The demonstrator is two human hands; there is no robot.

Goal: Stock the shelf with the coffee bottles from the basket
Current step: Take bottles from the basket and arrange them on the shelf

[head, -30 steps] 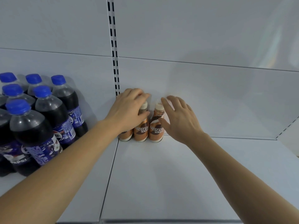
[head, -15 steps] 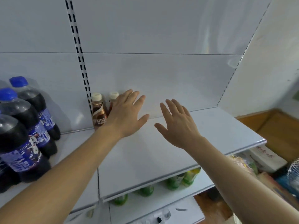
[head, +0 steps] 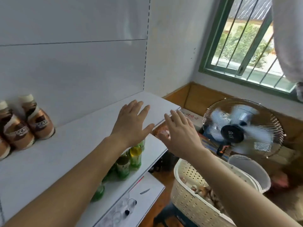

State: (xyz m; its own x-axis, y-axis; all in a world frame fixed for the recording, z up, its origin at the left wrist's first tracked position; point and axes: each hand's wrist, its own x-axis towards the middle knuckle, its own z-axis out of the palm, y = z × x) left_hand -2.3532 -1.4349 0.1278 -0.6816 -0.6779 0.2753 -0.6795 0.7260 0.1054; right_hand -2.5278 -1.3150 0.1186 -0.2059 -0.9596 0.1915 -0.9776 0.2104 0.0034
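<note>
Three brown coffee bottles (head: 39,120) with cream caps stand upright at the far left of the white shelf (head: 68,154), against its back panel. My left hand (head: 132,124) hovers over the shelf's right end, fingers spread, holding nothing. My right hand (head: 180,135) hangs just past the shelf's front right corner, fingers straight, also empty. Below and to the right stands the cream perforated basket (head: 193,199); blurred brown bottles lie inside it, partly hidden by my right forearm.
Green bottles (head: 131,159) stand on the lower shelf under my left arm. A running fan (head: 242,128) sits on the floor at the right, beside a white bucket (head: 250,171). A barred window (head: 252,46) fills the upper right.
Both hands have let go of the coffee bottles and drawn away to the right. The view has swung right and down, bringing the basket, fan and window into sight.
</note>
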